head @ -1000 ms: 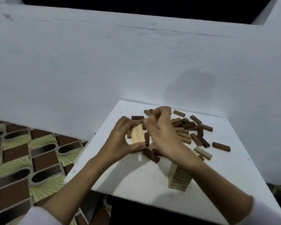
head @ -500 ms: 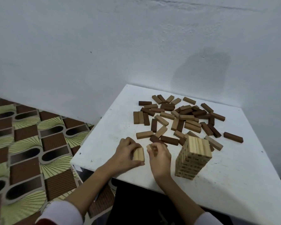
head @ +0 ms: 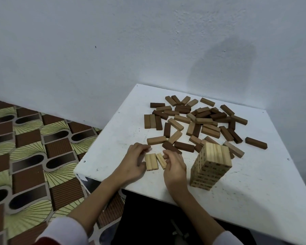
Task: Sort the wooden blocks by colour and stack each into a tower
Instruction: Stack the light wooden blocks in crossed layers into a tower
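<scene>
Three pale blocks (head: pixel 155 161): lying side by side near the table's (head: pixel 113 138) front edge, probably being squared into one layer.
Left hand (head: pixel 132 160): fingers loosely curled, touching the blocks' left side.
Right hand (head: pixel 173 164): fingers curled, nudging the skewed third block.
Pale tower (head: pixel 211 166): standing just right, awaiting this layer.
Brown blocks (head: pixel 198 121): lying scattered behind, unsorted.

I look into what seems a plain home room: a small white bench (head: pixel 113 156) pushed into a bare whitewashed wall corner (head: pixel 113 50), beside patterned brown-and-green floor covering (head: pixel 25 147).
</scene>
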